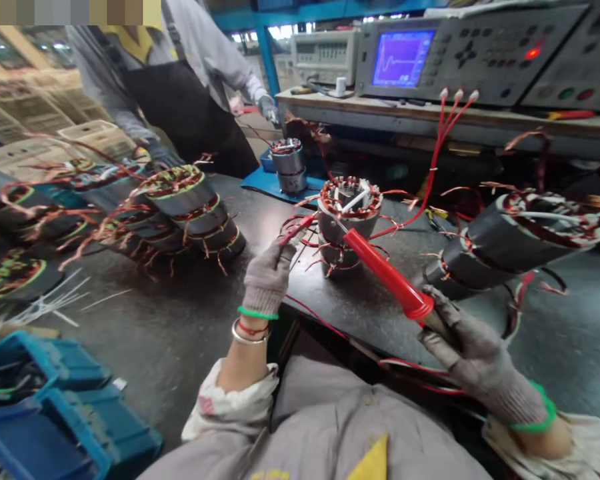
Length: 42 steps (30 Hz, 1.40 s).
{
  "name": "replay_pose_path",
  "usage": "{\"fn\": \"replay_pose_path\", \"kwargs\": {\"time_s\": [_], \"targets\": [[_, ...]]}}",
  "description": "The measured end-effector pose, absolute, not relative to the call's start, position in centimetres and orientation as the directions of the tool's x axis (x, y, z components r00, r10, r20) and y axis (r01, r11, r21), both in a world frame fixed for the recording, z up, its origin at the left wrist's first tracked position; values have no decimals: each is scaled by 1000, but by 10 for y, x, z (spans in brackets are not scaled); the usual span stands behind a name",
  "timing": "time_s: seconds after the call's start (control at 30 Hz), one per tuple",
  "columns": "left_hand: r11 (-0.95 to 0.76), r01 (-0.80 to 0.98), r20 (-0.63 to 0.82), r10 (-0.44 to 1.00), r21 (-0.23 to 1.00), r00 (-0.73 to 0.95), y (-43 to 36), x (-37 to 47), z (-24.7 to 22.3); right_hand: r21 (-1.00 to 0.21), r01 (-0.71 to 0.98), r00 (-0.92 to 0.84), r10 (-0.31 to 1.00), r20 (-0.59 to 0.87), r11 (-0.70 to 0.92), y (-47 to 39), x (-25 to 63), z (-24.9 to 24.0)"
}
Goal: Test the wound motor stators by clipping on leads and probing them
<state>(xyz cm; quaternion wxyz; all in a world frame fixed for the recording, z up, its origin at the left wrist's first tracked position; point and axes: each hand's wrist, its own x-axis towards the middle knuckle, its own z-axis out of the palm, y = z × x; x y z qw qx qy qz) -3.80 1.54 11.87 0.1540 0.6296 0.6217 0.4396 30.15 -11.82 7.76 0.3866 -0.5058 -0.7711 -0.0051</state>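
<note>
In the middle of the table, a motor stator (350, 230) with copper windings and white ties stands upright on other stator cores. My left hand (267, 280), in a grey glove with a green cuff, is closed on red wire leads (299, 230) at the stator's left side. My right hand (473, 353), gloved the same way, grips the rear end of a long red test probe (387, 273). The probe's thin metal tip points at the stator's upper side; whether it touches is too fine to tell.
Stacked stators (193, 207) with loose copper leads crowd the left; a tilted stack (520, 233) lies right. A co-worker (180, 100) handles a stator (287, 163) on a blue mat. Test instruments (460, 57) with red cables (437, 147) stand behind. Blue bins (80, 413) sit front left.
</note>
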Motion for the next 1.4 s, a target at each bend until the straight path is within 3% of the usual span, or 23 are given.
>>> {"fn": "replay_pose_path", "kwargs": {"time_s": [0.17, 0.27, 0.43, 0.5, 0.67, 0.87, 1.0, 1.4], "targets": [[-307, 613, 347, 936, 728, 57, -24, -19, 118, -366, 805, -170, 774, 610, 466, -159, 310, 73], [-428, 474, 355, 904, 770, 240, -42, 14, 104, -349, 871, -76, 797, 599, 346, -200, 320, 65], [-480, 277, 360, 848, 833, 389, -39, 93, 84, -343, 932, 112, 808, 579, 117, -251, 348, 57], [-494, 298, 378, 849, 817, 369, -28, 121, 87, -354, 933, 164, 792, 588, 70, -256, 360, 60], [-404, 511, 395, 909, 759, 133, 14, 177, 109, -396, 918, 253, 725, 641, 30, -214, 381, 77], [-410, 454, 314, 909, 791, 272, 25, 187, 95, -426, 905, 279, 739, 614, 12, -195, 383, 77], [-379, 533, 276, 924, 756, 266, 16, 166, 70, -434, 900, 294, 773, 562, -27, -224, 380, 58], [-218, 736, -72, 937, 641, 341, 9, 172, 20, -444, 893, 282, 869, 408, -82, -254, 366, 20]]}}
